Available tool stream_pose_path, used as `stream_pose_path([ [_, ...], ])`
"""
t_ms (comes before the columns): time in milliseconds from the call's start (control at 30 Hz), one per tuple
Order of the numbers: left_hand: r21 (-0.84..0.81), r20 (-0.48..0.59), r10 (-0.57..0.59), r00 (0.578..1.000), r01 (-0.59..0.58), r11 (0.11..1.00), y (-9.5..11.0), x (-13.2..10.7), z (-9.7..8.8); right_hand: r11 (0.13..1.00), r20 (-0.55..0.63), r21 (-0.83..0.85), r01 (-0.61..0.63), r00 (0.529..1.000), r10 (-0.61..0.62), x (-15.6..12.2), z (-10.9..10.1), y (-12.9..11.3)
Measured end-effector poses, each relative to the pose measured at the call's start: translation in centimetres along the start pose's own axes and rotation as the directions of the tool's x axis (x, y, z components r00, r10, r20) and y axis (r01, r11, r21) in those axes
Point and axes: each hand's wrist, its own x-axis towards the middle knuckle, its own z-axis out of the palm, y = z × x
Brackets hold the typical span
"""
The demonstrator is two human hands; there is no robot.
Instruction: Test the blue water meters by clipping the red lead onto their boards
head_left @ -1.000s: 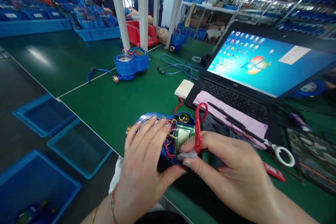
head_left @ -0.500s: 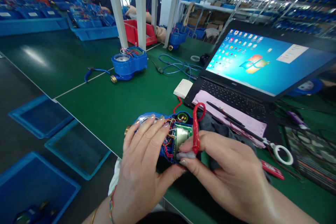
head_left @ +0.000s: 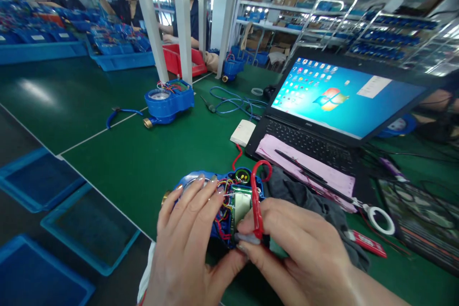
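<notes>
A blue water meter [head_left: 207, 174] with its electronics uncovered lies on the green table in front of me. My left hand [head_left: 190, 234] is wrapped over its round dial end, thumb at the near side, and steadies it. Coloured wires and a green circuit board [head_left: 242, 204] with a pale display show beside my fingers. My right hand [head_left: 301, 236] pinches a small grey piece [head_left: 248, 238] against the board's near edge; its exact kind is unclear. From that pinch rises a thick red cord [head_left: 255, 196], which curls over at the top.
A laptop [head_left: 311, 134] stands behind right, with pink paper [head_left: 304, 172] and a pen on it. Dark cloth [head_left: 294, 184] lies beside my right hand. Another blue meter [head_left: 168, 103] and blue-handled pliers [head_left: 124, 111] are farther left. Blue trays [head_left: 89, 229] sit below the table edge. People work behind.
The view has tilted up and turned slightly right, so the scene sits lower and more to the left. Both hands keep nearly the same hold on the meter and the grey piece.
</notes>
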Motion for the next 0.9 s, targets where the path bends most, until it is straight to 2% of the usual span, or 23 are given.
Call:
stream_pose_path([
  [233,0.046,-0.025,0.086,0.996,-0.085,0.995,-0.8,0.5,0.4,0.998,0.011,0.036,-0.058,0.998,0.057,0.7,0.0,0.5],
  [400,0.045,-0.048,0.099,0.994,-0.097,0.994,-1.3,0.3,0.8,0.998,0.014,0.035,-0.057,0.998,0.057,1.0,-0.3,0.4],
  [633,0.04,-0.012,0.062,0.998,-0.061,0.997,-0.8,0.7,0.2,0.997,0.047,0.039,-0.059,0.997,0.058,1.2,-0.4,0.4],
  [900,0.049,-0.031,0.068,0.997,-0.066,0.997,-1.0,0.5,0.3,0.998,0.012,0.029,-0.046,0.999,0.046,1.2,-0.3,0.4],
])
